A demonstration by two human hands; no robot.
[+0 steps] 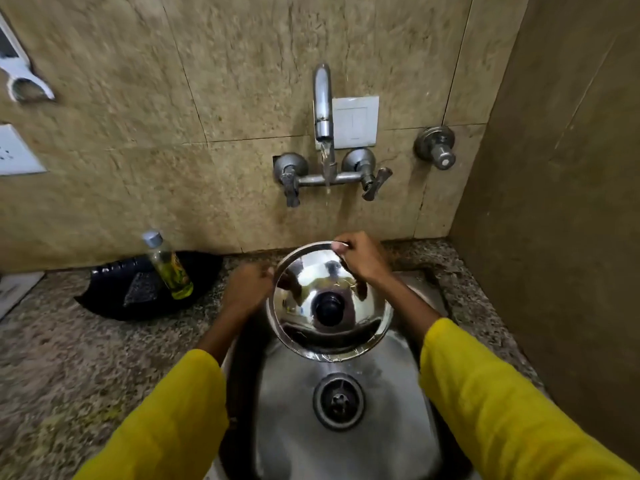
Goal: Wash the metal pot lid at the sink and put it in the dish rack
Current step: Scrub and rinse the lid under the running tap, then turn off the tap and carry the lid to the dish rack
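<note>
The shiny metal pot lid [360,327] with its black knob facing me is held tilted over the steel sink [408,375], under the running tap [322,109]. My left hand [247,292] grips the lid's left rim. My right hand [363,259] pinches its far upper rim, fingers curled over the edge. A thin stream of water falls toward the top of the lid. No dish rack is in view.
A black tray [110,299] on the granite counter at left holds a scrub pad [140,289] and a bottle of yellow-green liquid [169,266]. The sink drain [338,400] lies below the lid. A side wall [561,237] closes in on the right.
</note>
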